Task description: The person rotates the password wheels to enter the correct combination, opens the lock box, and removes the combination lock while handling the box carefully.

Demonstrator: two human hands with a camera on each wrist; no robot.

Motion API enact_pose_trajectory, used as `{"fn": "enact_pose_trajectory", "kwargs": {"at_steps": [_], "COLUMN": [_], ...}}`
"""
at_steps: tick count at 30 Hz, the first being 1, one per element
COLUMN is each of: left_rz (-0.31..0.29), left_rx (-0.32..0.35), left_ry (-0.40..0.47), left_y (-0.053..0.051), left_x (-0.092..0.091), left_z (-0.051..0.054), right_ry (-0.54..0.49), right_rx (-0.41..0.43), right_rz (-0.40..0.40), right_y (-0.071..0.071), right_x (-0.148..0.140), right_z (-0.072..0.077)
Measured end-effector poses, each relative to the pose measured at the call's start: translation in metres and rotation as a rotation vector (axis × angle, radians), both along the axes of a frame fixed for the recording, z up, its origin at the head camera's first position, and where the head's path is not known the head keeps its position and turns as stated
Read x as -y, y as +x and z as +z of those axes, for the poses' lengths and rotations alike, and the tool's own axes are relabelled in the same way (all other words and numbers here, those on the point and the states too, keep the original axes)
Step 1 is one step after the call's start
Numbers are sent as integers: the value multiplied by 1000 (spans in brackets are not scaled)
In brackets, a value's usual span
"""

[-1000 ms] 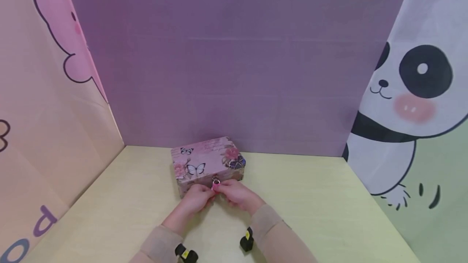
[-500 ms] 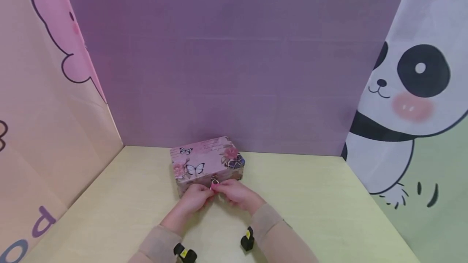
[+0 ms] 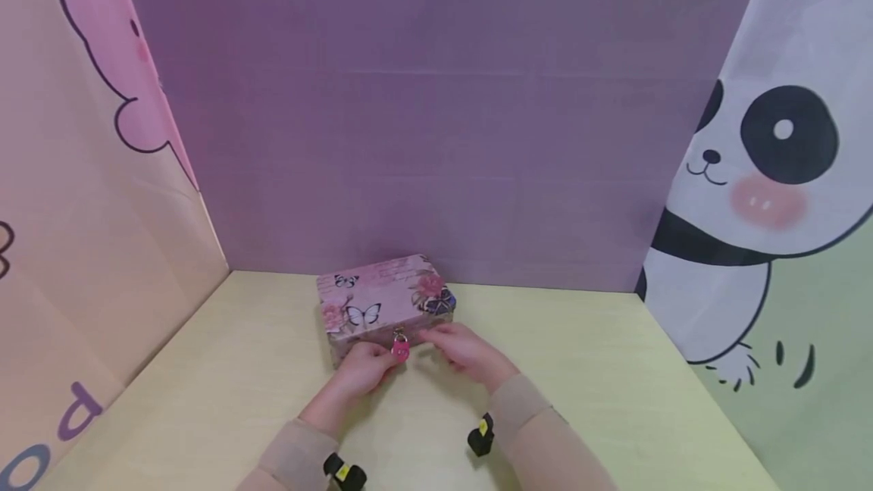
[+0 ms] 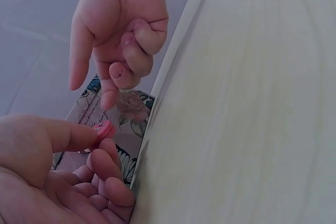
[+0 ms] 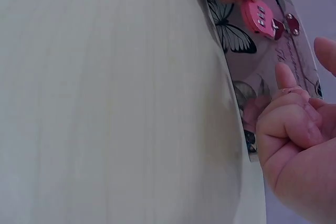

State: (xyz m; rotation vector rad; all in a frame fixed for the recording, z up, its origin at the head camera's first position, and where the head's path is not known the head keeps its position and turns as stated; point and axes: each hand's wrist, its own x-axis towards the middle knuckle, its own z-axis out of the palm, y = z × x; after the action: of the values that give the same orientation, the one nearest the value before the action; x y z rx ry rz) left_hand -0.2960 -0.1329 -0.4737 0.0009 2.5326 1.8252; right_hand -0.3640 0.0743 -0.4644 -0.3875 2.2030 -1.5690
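A pink combination padlock (image 3: 400, 350) hangs by its shackle from the metal clasp on the front of a pink box (image 3: 389, 294) with butterflies and flowers on it. My left hand (image 3: 364, 366) pinches the padlock's body between thumb and fingers. Number wheels show on the padlock (image 5: 258, 17) in the right wrist view. Just right of it, my right hand (image 3: 467, 351) holds nothing. Its index finger and thumb are extended and apart, with the other fingers bent, near the box front. The inside of the box is hidden under its lid.
The box stands on a pale wooden table (image 3: 580, 385), near the purple back wall (image 3: 436, 112). A panel with a panda picture (image 3: 757, 173) stands at the right, and a pink and peach panel (image 3: 102, 195) at the left.
My right hand has let go of the padlock and moved a little to the right, so the padlock shows more fully. My left hand keeps its pinch, and the box has stayed in place.
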Motion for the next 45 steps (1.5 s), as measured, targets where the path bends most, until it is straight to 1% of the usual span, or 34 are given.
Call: {"fn": "enact_pose_trajectory", "kwargs": {"at_steps": [6, 12, 19, 24, 28, 33, 39, 45], "left_rz": [21, 24, 29, 27, 26, 21, 13, 0], "left_rx": [2, 4, 15, 25, 37, 40, 34, 23], "left_ry": [-15, -10, -7, -6, 0, 4, -6, -10], "left_y": [-2, -3, -1, 0, 1, 2, 1, 0], "left_x": [0, -1, -2, -2, -2, -2, -1, -1], "left_z": [-1, -3, -1, 1, 3, 4, 3, 2], "right_ry": [-23, -41, -51, -63, -69, -74, -65, -78], "right_rx": [7, 25, 38, 44, 32, 15, 17, 23], "right_rz": [2, -11, -30, -24, -4, 21, 29, 33], "right_y": [0, -2, -3, -4, -3, 2, 5, 7], "right_x": [-10, -16, -22, -22, -19, -13, -3, 9], "right_z": [0, -1, 2, 2, 0, 0, -3, -7]}}
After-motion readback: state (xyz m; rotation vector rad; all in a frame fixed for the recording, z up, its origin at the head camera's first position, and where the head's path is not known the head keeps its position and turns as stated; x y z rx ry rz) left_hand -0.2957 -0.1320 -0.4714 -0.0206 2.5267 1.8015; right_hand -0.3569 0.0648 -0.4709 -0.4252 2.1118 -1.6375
